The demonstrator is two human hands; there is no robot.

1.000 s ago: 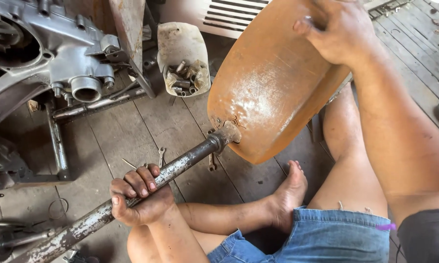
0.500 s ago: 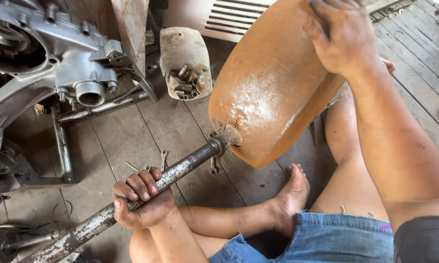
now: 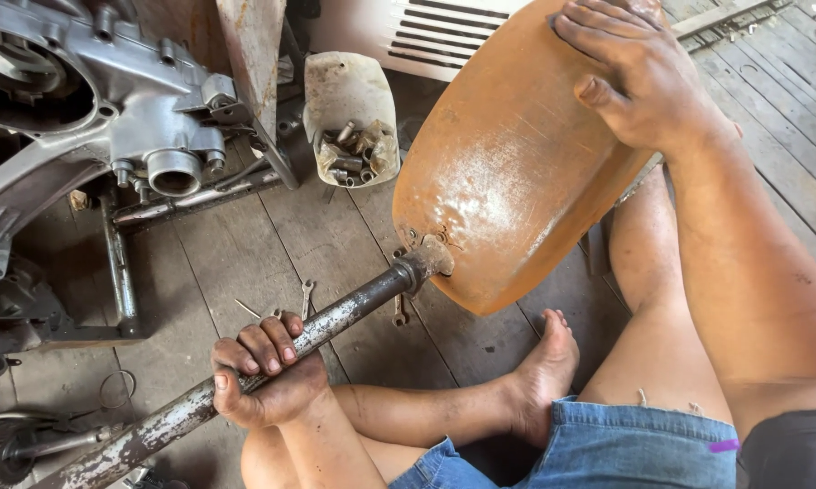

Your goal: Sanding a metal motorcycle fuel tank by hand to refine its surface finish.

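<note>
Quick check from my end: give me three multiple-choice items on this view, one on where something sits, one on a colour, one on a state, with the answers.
1. Where is the white tub of bolts?
A. on the plank floor beside the engine casing
B. on the person's lap
C. on top of the shell

2. What colour is the curved metal shell?
A. blue
B. rusty orange-brown
C. white

3. How is the left hand?
A. open and flat
B. wrapped around the grey steel tube
C. resting on a knee

Answers: 1 A, it stands on the planks right of the engine casing. 2 B, rust covers it. 3 B, fingers curl over the steel tube; the right hand lies on the shell.
</note>
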